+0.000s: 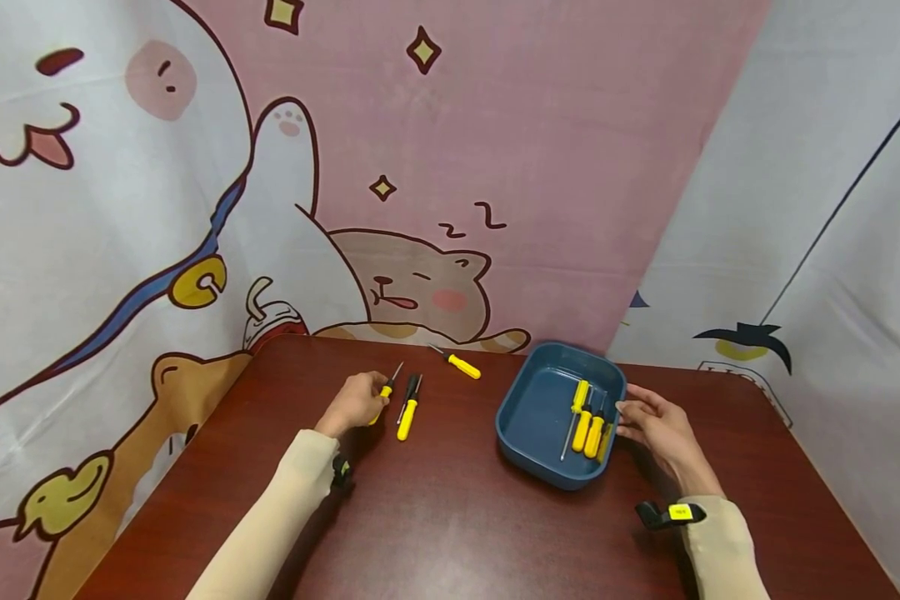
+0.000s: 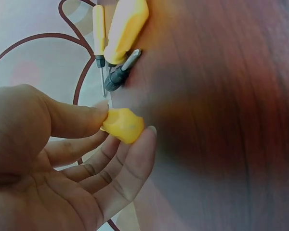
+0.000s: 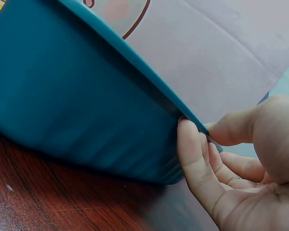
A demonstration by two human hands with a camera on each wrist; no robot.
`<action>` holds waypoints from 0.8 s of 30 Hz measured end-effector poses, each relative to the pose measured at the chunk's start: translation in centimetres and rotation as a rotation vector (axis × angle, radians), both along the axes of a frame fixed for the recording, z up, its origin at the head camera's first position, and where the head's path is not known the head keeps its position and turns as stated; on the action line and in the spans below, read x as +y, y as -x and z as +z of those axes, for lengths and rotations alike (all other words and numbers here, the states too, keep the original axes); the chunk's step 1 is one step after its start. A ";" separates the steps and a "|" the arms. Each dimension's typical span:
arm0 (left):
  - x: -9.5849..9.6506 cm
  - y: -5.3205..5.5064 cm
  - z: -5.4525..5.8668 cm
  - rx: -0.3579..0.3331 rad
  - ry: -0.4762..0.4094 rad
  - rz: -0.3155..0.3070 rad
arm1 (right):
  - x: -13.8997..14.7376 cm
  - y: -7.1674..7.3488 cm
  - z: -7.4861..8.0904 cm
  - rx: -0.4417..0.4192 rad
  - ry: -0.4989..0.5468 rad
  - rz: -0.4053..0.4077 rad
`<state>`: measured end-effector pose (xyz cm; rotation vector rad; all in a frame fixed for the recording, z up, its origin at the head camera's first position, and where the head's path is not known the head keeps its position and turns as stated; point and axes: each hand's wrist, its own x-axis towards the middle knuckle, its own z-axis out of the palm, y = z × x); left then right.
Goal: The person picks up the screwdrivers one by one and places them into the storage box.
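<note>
My left hand pinches the yellow handle of a screwdriver between thumb and fingers, at the left part of the table. The left wrist view shows that handle's rounded yellow end between thumb and fingertips. Just right of it lie a yellow-handled screwdriver and a dark slim piece close alongside. With thumb and fingers, my right hand grips the right rim of a blue plastic bin. Inside, several yellow-handled screwdrivers lie along the right side. The bin's outer wall fills much of the right wrist view.
Another yellow-handled screwdriver lies near the back edge, between the left hand and the bin. The dark red-brown wooden table backs onto a printed cartoon cloth.
</note>
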<state>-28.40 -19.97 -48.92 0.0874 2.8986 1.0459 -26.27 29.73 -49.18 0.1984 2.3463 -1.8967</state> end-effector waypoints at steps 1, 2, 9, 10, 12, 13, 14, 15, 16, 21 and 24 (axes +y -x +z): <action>0.0 0.0 0.1 -0.008 -0.011 0.002 | 0.0 0.0 0.0 -0.001 0.002 -0.001; 0.1 0.0 0.1 -0.012 -0.021 0.002 | 0.0 0.0 -0.1 -0.002 0.002 -0.002; 0.5 -0.2 0.4 -0.025 -0.074 0.007 | 0.1 -0.1 -0.1 -0.006 0.003 -0.005; 0.5 -0.2 0.5 -0.023 -0.079 0.009 | 0.1 -0.1 -0.1 -0.006 0.002 -0.005; 0.6 -0.2 0.5 -0.015 -0.083 0.012 | 0.1 -0.1 0.0 -0.002 0.000 -0.002; 0.7 -0.2 0.5 -0.012 -0.085 0.015 | 0.1 -0.1 0.0 -0.001 -0.001 -0.001; 0.8 -0.2 0.5 -0.010 -0.085 0.018 | 0.0 -0.1 0.0 0.000 0.000 0.000; 0.9 -0.2 0.6 -0.012 -0.088 0.022 | 0.0 -0.1 0.0 0.000 0.002 0.000; 1.0 -0.2 0.6 -0.011 -0.087 0.026 | 0.0 -0.1 0.0 -0.001 0.003 0.000; 1.5 -0.1 0.8 -0.016 -0.088 0.038 | 0.0 0.0 0.0 -0.004 0.008 -0.005; 1.9 -0.1 0.9 -0.014 -0.088 0.034 | 0.0 0.0 0.0 -0.004 0.006 -0.004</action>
